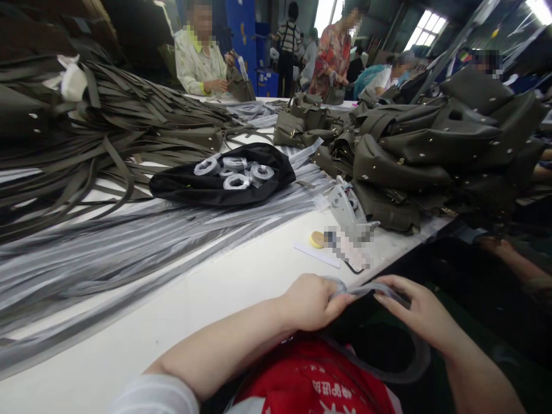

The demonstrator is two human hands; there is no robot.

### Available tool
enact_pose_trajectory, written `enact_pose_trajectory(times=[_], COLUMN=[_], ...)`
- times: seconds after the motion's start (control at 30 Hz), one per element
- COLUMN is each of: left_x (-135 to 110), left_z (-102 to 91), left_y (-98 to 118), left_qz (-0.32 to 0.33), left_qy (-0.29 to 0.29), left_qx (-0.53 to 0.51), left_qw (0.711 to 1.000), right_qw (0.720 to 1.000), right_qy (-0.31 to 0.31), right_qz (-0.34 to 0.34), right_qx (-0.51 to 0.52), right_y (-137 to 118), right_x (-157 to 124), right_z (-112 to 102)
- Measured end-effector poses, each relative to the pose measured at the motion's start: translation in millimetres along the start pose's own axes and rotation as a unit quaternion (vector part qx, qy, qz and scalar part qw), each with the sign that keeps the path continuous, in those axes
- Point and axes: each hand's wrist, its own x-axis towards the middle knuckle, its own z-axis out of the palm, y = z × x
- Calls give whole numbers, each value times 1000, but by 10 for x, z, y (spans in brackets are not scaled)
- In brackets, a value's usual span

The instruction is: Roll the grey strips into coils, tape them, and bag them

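A strap in translucent plastic wrap (416,368) runs between my hands and hangs in a loop over my lap. My left hand (313,302) is closed around one part of it at the table's front edge. Fingers and thumb of my right hand (416,305) pinch another part a little to the right. Beyond them on the white table (215,293) lie a round yellow item (317,239), a white strip (317,254), a partly blurred phone-like item (351,250) and a grey tape dispenser (347,207).
Long wrapped straps (142,244) cover the table's left side. A black cloth bag (185,181) holds several wrapped coils (236,181). Dark straps (142,100) pile up behind, and olive bags (401,164) at right. Several people stand across the table.
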Motion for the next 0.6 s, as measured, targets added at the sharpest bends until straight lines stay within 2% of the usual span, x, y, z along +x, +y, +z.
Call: enact_pose_trajectory(times=[0.03, 0.07, 0.1, 0.17, 0.23, 0.3, 0.37, 0.43, 0.53, 0.6], left_x=[-7, -13, -16, -19, -25, -46, -89, -142, -184, -159], left_z=[11, 16, 13, -18, -95, -226, -402, -591, -793, -822], left_y=[27, 45, 53, 47, 30, 24, 45, 91, 151, 136], left_qz=[-35, -66, -94, -130, -143, -144, -126, -85, -3, 49], left_qy=[-37, -75, -109, -161, -180, -176, -136, -70, 75, 187], left_qx=[-85, -182, -280, -440, -544, -605, -650, -687, -710, -676], left_qw=[995, 978, 949, 874, 807, 763, 737, 719, 700, 711], right_qw=[998, 995, 995, 996, 997, 997, 997, 996, 987, 966], right_qy=[38, 49, 36, -25, -49, -21, 3, -16, -134, -234], right_qz=[-30, -57, -74, -80, -63, -39, -16, -5, 0, 8], right_qx=[-44, -64, -64, -25, 23, 58, 79, 87, 90, 105], right_y=[-7, -31, -66, -128, -130, -48, 75, 150, 24, -192], right_x=[41, 59, 58, 24, -3, 11, 61, 109, 92, -9], right_z=[29, 93, 181, 383, 549, 632, 641, 623, 650, 709])
